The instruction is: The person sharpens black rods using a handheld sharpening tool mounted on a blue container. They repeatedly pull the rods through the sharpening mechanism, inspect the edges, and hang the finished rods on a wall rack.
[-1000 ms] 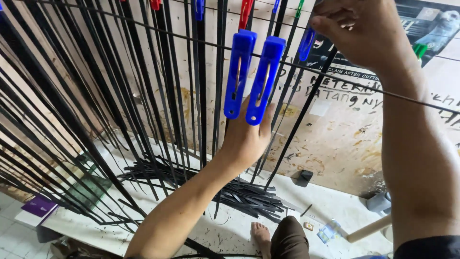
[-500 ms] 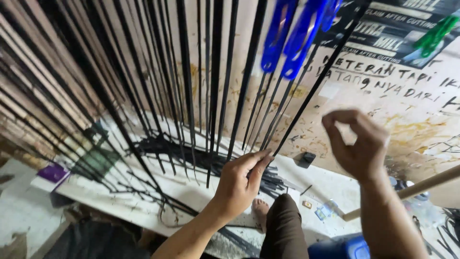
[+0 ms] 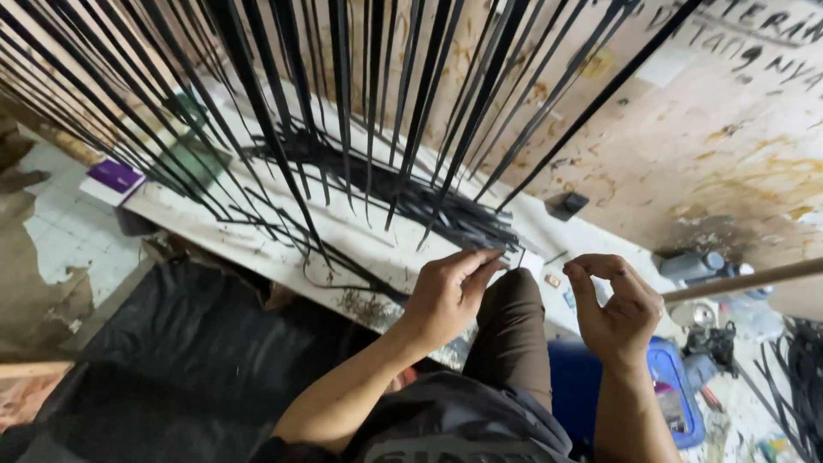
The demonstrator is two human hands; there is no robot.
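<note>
Left hand at 6 o'clock: grip pinched near the loose black strips heaped on the white counter; I cannot tell if it holds one. Right hand at 4 o'clock: fingertips closed, nothing visible between them. Many hanging strips already up; heap remains, I judge.

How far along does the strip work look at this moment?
Done: many black strips already hang in a row in front of the board. In hand: the left hand reaches to the loose strip pile on the white ledge; the right hand pinches its fingertips, contents too small to tell. Left: that pile is unhung.
</note>
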